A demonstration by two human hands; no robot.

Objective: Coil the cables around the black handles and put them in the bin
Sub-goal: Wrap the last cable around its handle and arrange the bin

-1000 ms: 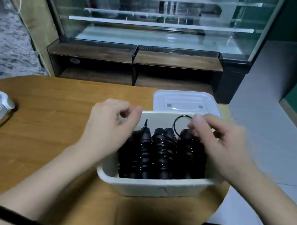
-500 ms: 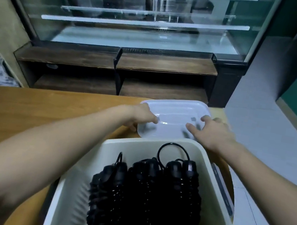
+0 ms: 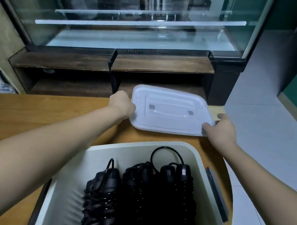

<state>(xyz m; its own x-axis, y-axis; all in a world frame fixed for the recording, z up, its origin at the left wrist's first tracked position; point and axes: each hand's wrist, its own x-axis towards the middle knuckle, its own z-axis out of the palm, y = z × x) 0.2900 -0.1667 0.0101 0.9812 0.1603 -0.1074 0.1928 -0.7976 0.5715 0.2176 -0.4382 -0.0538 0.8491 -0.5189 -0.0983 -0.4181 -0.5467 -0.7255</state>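
White translucent plastic lid (image 3: pixel 169 112) is now pinched at both ends by our left hand (image 3: pixel 122 103) and right hand (image 3: pixel 220 130), having left the cable-wrapped black handles (image 3: pixel 140 200). Those lie nearer us than the grip, in the cream plastic bin (image 3: pixel 211 212), so we judge only closing remains.

I have one view only, the wide-angle camera on the person's head, looking forward and steeply down along both forearms. It sits close over the bin (image 3: pixel 210 186), which fills the bottom of the frame, while the left hand (image 3: pixel 122 103) and right hand (image 3: pixel 219 131) reach further out on the wooden table (image 3: pixel 24 116). Beyond, the view faces a glass display case (image 3: pixel 136 17), its lines bowed by the lens.
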